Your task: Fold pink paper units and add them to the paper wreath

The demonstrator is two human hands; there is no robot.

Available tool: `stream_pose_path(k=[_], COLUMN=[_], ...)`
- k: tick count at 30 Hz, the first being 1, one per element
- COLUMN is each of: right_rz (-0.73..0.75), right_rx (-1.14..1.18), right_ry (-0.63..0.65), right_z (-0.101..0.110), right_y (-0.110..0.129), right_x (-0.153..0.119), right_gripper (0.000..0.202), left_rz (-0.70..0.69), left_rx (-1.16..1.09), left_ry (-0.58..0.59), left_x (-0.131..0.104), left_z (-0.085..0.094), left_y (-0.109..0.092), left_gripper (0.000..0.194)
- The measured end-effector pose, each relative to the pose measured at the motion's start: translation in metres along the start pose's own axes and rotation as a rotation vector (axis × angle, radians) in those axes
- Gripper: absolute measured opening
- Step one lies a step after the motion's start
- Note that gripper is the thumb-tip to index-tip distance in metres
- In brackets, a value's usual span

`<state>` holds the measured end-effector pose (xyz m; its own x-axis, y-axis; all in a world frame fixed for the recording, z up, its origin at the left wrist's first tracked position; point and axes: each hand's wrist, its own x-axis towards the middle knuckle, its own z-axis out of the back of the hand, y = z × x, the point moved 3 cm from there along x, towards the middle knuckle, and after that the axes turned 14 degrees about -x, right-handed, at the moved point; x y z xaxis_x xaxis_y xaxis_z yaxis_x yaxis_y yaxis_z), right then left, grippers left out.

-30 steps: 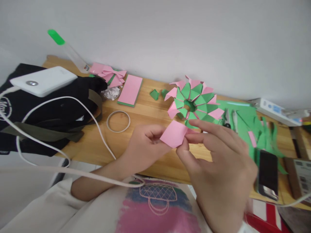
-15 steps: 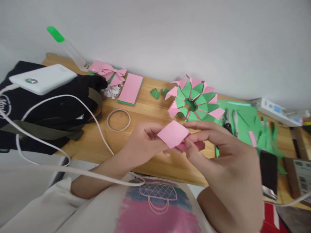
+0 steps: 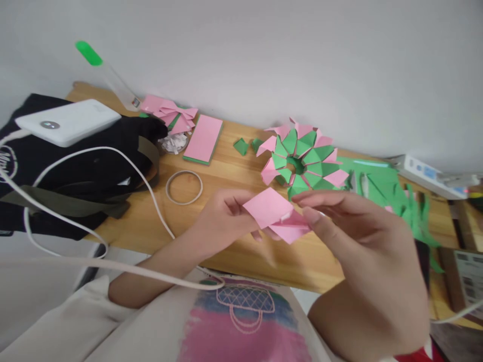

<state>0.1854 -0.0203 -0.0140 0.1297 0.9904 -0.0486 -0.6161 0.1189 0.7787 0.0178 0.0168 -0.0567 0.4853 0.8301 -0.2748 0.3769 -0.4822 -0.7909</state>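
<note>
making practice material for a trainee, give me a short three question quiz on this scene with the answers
1. True or false: the left hand is holding the folded pink paper.
2. Fill the gap: seen from the person's side, the pink-topped stack lies to the ____ of the pink-and-green paper ring.
3. Which of these rests on the black bag?
A) paper ring
B) white device
C) pink-topped stack

Key: 1 true; 2 left; 3 B
</note>
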Motion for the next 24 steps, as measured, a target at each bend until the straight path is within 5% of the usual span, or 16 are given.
stream_pose_path(k=[5, 9, 15, 24], right_rz=[0.029, 0.101, 0.125, 0.036], right_rx=[0.194, 0.264, 0.284, 0.281], right_ry=[0.422, 0.600, 0.627, 0.479], right_z=[-0.001, -0.002, -0.001, -0.008], right_y=[-0.004, -0.002, -0.007, 0.004], right_x=[0.016, 0.015, 0.010, 0.010], right_gripper=[0.014, 0.007, 0.011, 0.010], left_rz=[-0.003, -0.026, -0.069, -0.119], left_rx=[0.042, 0.024, 0.069, 0.245], left_ry=[0.071, 0.123, 0.158, 0.189], left_x=[0.000, -0.001, -0.002, -0.003], left_z=[-0.001, -0.004, -0.006, -0.012], left_y=[-0.007, -0.015, -0.021, -0.026], left_gripper=[0.004, 0.014, 0.015, 0.025])
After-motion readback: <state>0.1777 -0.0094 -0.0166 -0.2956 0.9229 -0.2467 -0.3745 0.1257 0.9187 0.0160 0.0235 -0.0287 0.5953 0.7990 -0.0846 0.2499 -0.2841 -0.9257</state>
